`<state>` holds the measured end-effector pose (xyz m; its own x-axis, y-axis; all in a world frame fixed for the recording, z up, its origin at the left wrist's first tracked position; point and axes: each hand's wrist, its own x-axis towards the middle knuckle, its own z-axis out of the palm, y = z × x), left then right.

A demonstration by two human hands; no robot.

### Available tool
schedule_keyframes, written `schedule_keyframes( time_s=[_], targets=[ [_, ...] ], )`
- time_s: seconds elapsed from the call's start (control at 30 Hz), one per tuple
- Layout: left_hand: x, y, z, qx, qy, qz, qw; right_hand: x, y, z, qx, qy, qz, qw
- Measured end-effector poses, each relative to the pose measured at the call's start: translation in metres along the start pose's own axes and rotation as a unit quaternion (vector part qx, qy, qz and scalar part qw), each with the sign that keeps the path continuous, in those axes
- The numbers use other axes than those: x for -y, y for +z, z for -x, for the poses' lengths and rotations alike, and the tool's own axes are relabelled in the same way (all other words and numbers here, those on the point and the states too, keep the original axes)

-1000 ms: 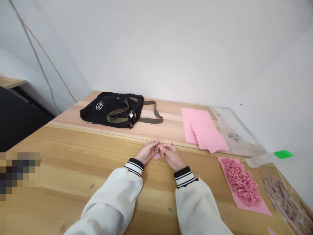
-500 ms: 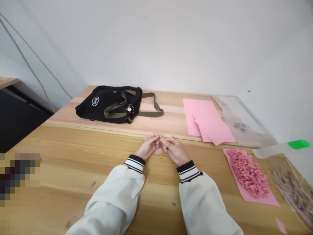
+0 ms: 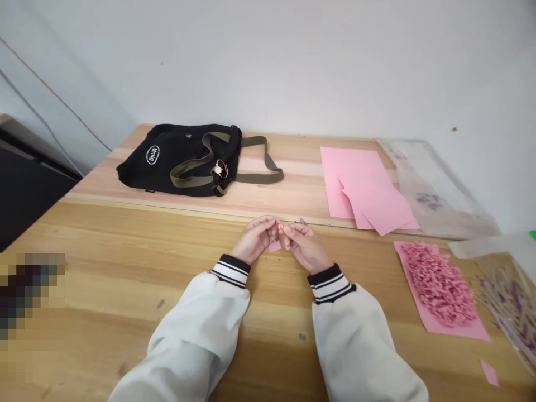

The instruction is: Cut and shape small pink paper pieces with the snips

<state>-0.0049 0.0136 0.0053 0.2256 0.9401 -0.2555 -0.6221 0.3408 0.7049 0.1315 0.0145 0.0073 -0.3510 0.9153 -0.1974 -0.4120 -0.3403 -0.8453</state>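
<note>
Head view: left hand (image 3: 255, 241) and right hand (image 3: 305, 247) meet mid-worktop (image 3: 125, 262), both grips pinched shut on a tiny pink bit (image 3: 280, 228) just above a pink scrap (image 3: 275, 246). Probably best: tight fingertip pinch, small even turns, so it doesn't spring open.

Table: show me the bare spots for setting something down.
Bare wood: between the black bag and the left hand; between bag and pink sheets. Crowded right: paper curls, plastic bags. Both it and the right hand pinch a pink scrap.
</note>
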Motion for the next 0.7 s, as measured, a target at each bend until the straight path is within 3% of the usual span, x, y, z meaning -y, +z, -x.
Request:
schedule_keyframes(
  time_s=[0.7],
  targets=[
    [0.0005,0.0021,-0.0015,0.0,-0.004,0.006,1.0,0.0002,-0.002,-0.0009,0.008,-0.011,0.016,1.0]
  ],
)
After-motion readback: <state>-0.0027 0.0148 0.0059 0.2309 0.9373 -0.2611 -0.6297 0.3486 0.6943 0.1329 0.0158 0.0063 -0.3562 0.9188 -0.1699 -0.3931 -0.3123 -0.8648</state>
